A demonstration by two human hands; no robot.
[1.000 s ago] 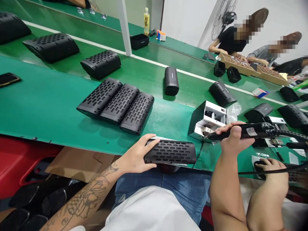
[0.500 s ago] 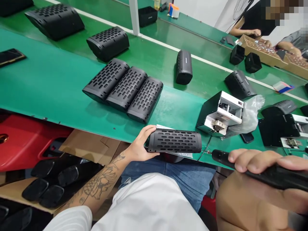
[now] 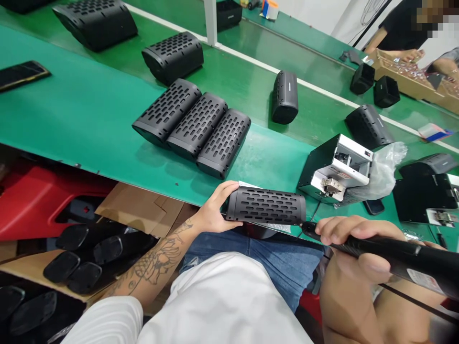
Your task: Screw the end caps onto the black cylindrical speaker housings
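Note:
My left hand [image 3: 214,209] grips the left end of a black perforated speaker shell [image 3: 266,206] lying along the near edge of the green bench [image 3: 71,124]. My right hand [image 3: 353,241] is closed round a black electric screwdriver [image 3: 390,253]. The screwdriver's tip touches the shell's right end. Three more perforated shells [image 3: 193,126] lie side by side farther up the bench.
A white and black screw feeder box [image 3: 335,168] stands right of the shell beside a clear plastic bag [image 3: 383,169]. More black shells sit on the far conveyor. A phone [image 3: 21,74] lies at left. Below the bench are a cardboard box [image 3: 139,210], black end caps and a red bin [image 3: 36,205]. People work at far right.
My right hand carried the screwdriver from the screw feeder down and left to the shell's right end. The view dipped lower. My left hand kept hold of the shell.

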